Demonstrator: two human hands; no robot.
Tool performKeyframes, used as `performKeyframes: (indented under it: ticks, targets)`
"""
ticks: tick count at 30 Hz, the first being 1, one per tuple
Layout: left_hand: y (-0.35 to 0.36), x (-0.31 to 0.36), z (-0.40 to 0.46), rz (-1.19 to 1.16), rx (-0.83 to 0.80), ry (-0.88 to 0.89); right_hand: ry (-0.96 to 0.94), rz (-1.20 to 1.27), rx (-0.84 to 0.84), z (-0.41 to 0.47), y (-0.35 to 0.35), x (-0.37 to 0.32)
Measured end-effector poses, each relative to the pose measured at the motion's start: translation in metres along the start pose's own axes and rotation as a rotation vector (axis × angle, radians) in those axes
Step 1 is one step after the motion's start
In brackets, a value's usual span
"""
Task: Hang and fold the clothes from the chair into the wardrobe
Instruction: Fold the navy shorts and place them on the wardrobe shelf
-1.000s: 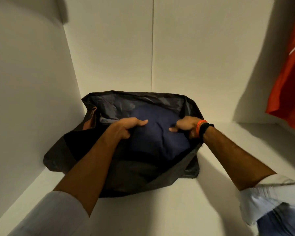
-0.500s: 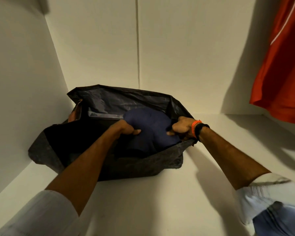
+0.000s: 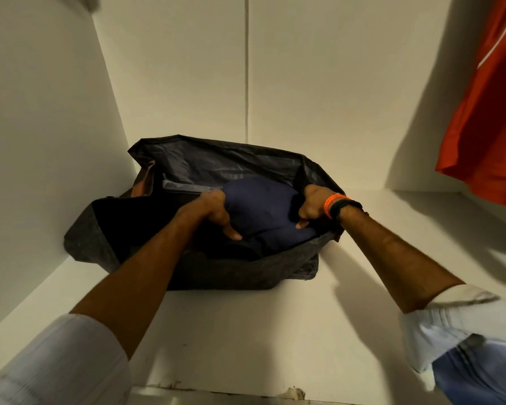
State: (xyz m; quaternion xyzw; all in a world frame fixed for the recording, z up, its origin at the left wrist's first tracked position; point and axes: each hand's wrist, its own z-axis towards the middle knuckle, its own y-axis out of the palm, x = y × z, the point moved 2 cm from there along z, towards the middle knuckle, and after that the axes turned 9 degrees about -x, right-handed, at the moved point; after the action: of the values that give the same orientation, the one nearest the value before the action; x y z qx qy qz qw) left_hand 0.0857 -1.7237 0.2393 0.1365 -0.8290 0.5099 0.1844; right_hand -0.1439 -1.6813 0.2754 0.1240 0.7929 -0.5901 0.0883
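Head camera looks down into a white wardrobe compartment, where a dark grey fabric bag [image 3: 146, 249] sits open-mouthed on the wardrobe shelf [image 3: 275, 331], pushed toward the back-left corner. Inside its mouth lies a folded navy garment [image 3: 260, 209], bundled into a rounded pad whose long axis runs roughly from nine o'clock to three o'clock across the opening. Both hands are on it, one at each end: the left hand [image 3: 216, 209] clamps the nine o'clock end with its fingers curled over the top and the thumb tucked under toward the near edge, while the right hand [image 3: 311, 204], marked by an orange band and a black band [image 3: 343, 207] at the wrist, grips the three o'clock end close against the bag's right wall, fingers curled round the cloth. So the garment lies straight between the two hands, neither nearer than the other, and directly at twelve o'clock from the person. Both forearms reach forward and slope down into the bag, converging slightly, with pale sleeves pushed back above the elbow. From the look of it the bundle is being seated down into the bag, and the move seems to turn on keeping it level between the grips so the fold does not slump. A red garment [image 3: 485, 118] hangs at about two o'clock, well apart from the bag.
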Motion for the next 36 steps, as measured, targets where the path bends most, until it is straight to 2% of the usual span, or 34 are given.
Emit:
performKeyframes:
  ticks: [3, 6, 7, 12, 17, 23, 27, 31, 36]
  targets:
    - [-0.008, 0.004, 0.013, -0.01, 0.096, 0.15, -0.156, -0.083, 0.088, 0.009, -0.002, -0.017]
    - [-0.007, 0.013, 0.016, 0.211, 0.224, 0.175, -0.254, -0.088, 0.031, 0.02, 0.0, -0.031]
    - [-0.004, 0.015, 0.018, 0.265, 0.223, 0.193, -0.257, -0.1, -0.008, 0.024, 0.004, -0.033]
    - [0.009, 0.01, 0.033, 0.314, 0.026, 0.178, -0.14, -0.21, -0.178, 0.043, 0.025, -0.025]
    - [0.005, -0.001, 0.049, 0.246, -0.018, 0.195, -0.12, -0.17, -0.199, 0.051, 0.029, -0.025]
    - [-0.012, 0.004, 0.035, 0.297, -0.08, 0.175, -0.126, -0.214, -0.222, 0.035, 0.012, -0.031]
    - [-0.005, 0.004, 0.017, 0.448, -0.164, 0.178, -0.11, -0.248, -0.199, 0.025, 0.026, -0.032]
    - [0.007, 0.002, 0.022, 0.38, -0.127, 0.184, -0.122, -0.266, -0.131, 0.032, 0.034, -0.031]
    - [-0.003, -0.005, 0.006, 0.346, -0.122, 0.203, -0.291, -0.141, -0.066, 0.007, 0.022, -0.042]
